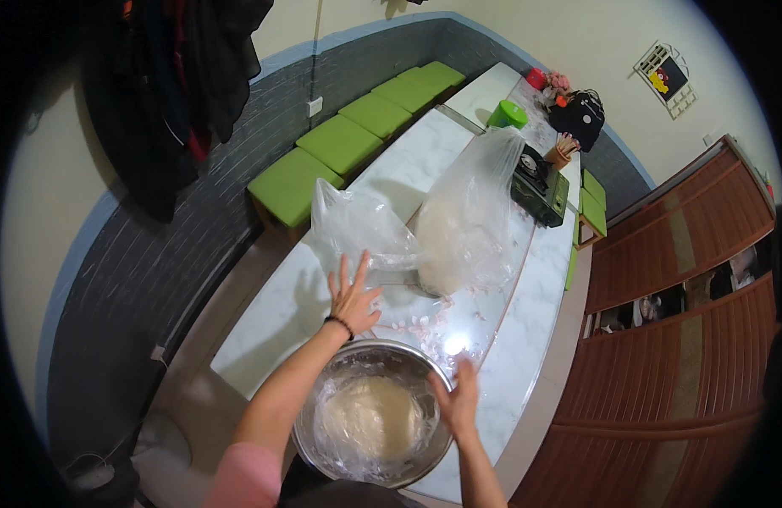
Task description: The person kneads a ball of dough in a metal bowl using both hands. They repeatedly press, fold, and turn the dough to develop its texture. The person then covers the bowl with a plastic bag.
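Observation:
A stainless steel bowl (441,374) stands at the near end of the marble-patterned table. In it lies pale dough (365,416) with clear plastic film over it. My left hand (354,305), with a dark bead bracelet at the wrist, reaches past the bowl's far rim. Its fingers are spread, just short of a crumpled clear plastic bag (365,222). Beside the bowl's right rim is my right hand (457,400), slightly blurred, thumb and fingers apart. Whether its thumb touches the rim is unclear. Farther back, a larger translucent bag (460,241) holds something pale.
A portable gas stove (540,190) sits beyond the large bag, near a holder of utensils (562,151), a green container (508,115) and a black bag (578,120). Green-cushioned stools (295,184) line the table's left side. Brown slatted doors (657,355) are on the right.

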Demonstrator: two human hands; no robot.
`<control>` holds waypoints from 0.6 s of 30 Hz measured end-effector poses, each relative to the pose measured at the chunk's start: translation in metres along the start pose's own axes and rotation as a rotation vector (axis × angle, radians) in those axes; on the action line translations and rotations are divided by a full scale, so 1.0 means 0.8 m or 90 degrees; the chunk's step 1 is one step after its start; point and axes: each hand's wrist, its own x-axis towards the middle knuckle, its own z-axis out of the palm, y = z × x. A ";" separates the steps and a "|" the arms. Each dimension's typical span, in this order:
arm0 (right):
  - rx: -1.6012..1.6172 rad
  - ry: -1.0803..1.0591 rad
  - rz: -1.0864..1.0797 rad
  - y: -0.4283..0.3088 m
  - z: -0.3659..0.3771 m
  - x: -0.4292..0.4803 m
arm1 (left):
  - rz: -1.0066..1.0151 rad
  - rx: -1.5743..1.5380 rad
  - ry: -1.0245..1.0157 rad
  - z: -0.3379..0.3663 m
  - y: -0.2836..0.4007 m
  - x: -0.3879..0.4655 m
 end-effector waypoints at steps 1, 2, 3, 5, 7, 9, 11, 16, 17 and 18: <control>-0.084 0.139 -0.069 -0.010 -0.001 0.032 | 0.009 0.069 -0.027 0.011 -0.010 0.020; -0.069 0.172 -0.015 -0.013 -0.006 0.072 | -0.047 0.016 -0.034 0.023 -0.017 0.037; -0.103 0.251 -0.042 -0.014 -0.001 0.118 | -0.098 -0.005 -0.020 0.035 -0.024 0.054; -0.107 0.335 -0.038 -0.004 0.014 0.207 | -0.165 -0.164 0.084 0.050 -0.043 0.060; -0.126 0.301 -0.051 0.014 0.035 0.263 | -0.188 -0.426 0.267 0.046 -0.071 0.049; -0.103 0.159 -0.015 0.039 0.044 0.277 | -0.215 -0.581 0.410 0.020 -0.100 0.011; -0.059 0.114 -0.017 0.066 0.043 0.250 | -0.264 -0.892 0.395 -0.023 -0.123 -0.041; 0.053 0.182 0.053 0.141 -0.033 0.124 | -0.366 -1.192 0.434 -0.127 -0.149 -0.205; 0.114 0.132 0.075 0.147 -0.055 0.106 | -0.370 -1.216 0.456 -0.137 -0.146 -0.237; 0.059 0.108 0.094 0.147 -0.072 0.094 | -0.366 -1.232 0.491 -0.145 -0.141 -0.272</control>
